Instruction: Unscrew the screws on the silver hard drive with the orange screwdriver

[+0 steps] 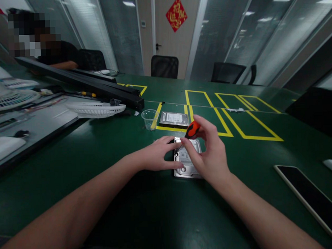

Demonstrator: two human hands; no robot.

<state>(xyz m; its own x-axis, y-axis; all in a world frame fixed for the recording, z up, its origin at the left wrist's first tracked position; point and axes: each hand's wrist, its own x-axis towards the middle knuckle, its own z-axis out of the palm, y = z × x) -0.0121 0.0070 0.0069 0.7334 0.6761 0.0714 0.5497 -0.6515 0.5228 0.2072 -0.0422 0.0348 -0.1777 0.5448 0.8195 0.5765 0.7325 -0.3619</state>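
A silver hard drive (187, 159) lies on the green table in front of me, label side up. My left hand (157, 154) steadies it at its left side, thumb and index finger spread over the top face. My right hand (212, 153) grips a screwdriver with an orange and black handle (192, 129). The screwdriver slants down to the left, its shaft reaching the drive's upper left part. My fingers partly hide the exact tip contact. Just beyond, a second hard drive (173, 118) rests inside a yellow taped rectangle, beside a clear plastic cup (150, 120).
White fan grilles (96, 108) and long black bars (99, 85) crowd the left side. A phone-like dark-screened device (307, 196) lies at right. Yellow tape outlines (261, 137) mark the table (125, 209). Another person (62, 53) sits at the far left.
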